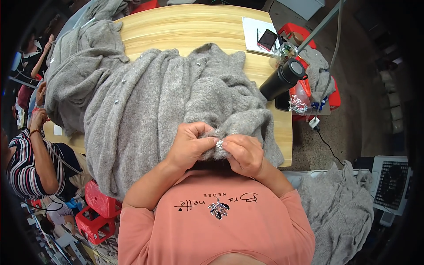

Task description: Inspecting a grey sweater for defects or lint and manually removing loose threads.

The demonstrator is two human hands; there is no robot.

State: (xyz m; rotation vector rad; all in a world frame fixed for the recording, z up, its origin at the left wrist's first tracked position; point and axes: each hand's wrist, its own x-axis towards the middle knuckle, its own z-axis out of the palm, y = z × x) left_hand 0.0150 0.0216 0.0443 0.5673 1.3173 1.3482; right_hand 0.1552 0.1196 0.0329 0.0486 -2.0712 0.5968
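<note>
At the near edge of the wooden counter point(185, 26), both hands pinch a fold of the grey cardigan point(176, 101) that is spread across it. The left hand point(190, 143) is closed on the knit. The right hand point(245, 152) is closed too, its fingertips at a small sparkly button point(219, 143) held between the two hands. To do this well, I judge the fabric should be held taut and flat just beside the button, with the thumbs steadying it so it sits square. A black flask point(282, 78) stands far right, well apart.
</note>
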